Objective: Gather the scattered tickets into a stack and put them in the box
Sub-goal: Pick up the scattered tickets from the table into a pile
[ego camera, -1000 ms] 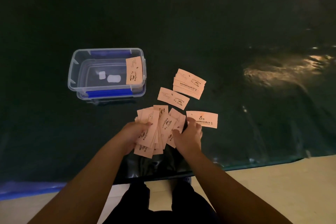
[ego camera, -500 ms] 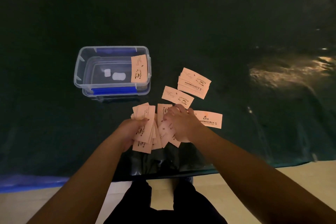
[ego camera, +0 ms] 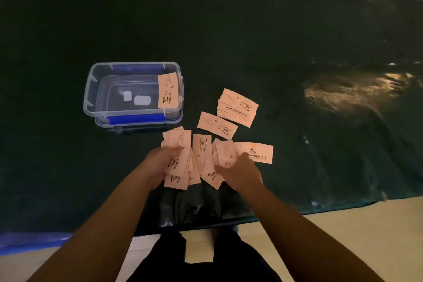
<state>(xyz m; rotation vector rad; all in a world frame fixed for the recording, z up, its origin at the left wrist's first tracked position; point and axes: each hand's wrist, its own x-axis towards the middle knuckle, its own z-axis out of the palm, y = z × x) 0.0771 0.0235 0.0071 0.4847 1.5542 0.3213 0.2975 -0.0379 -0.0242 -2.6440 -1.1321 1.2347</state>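
One ticket (ego camera: 168,91) leans inside the clear box (ego camera: 91,89); left hand (ego camera: 160,163) grip clamps a ticket bundle (ego camera: 177,155).

Left hand (ego camera: 161,165) covers part of its ticket bundle (ego camera: 179,158); right hand (ego camera: 240,171) hides the loose tickets (ego camera: 225,153) beneath. Ticket print illegible. Ticket count indeterminable.

Left hand (ego camera: 160,165) grips a fanned bunch of tickets (ego camera: 179,158); right hand (ego camera: 240,173) presses loose tickets (ego camera: 223,155) at 3 o'clock of it. 1 ticket (ego camera: 168,94) leans inside the clear box (ego camera: 96,89) at 11 o'clock.
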